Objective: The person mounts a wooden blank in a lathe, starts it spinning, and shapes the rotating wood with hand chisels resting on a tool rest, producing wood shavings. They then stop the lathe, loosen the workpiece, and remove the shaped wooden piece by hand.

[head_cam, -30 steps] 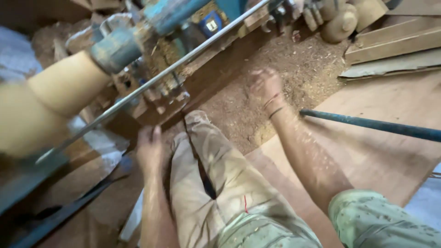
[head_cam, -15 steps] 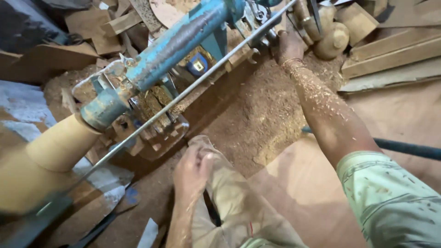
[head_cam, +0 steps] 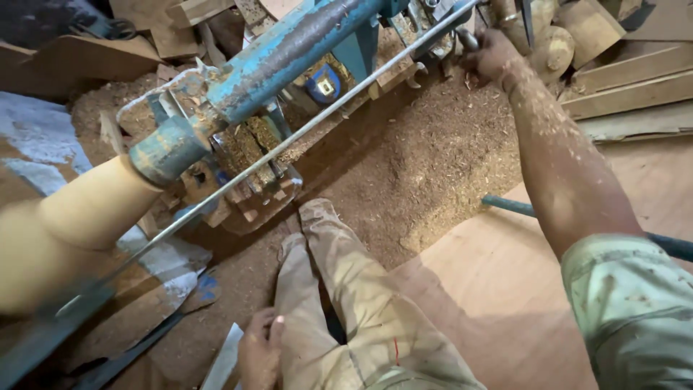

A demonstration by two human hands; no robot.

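Right hand (head_cam: 492, 56) at the blue lathe's (head_cam: 289, 50) far end, fingers curled on a metal part there, left hand (head_cam: 258, 354) resting on the trouser leg (head_cam: 361, 303), fingers loosely bent, holding nothing, sawdust-covered floor (head_cam: 426, 166) below

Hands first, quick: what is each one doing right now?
Left hand: fingers rest loosely on the trouser leg, holding nothing.
Right hand: reaches to the lathe's far end; its grip cannot be told.

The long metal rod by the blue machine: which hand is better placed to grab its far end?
Probably the right hand: it is stretched out beside the metal rod's far end on the blue machine. The left hand rests back on the trouser leg.
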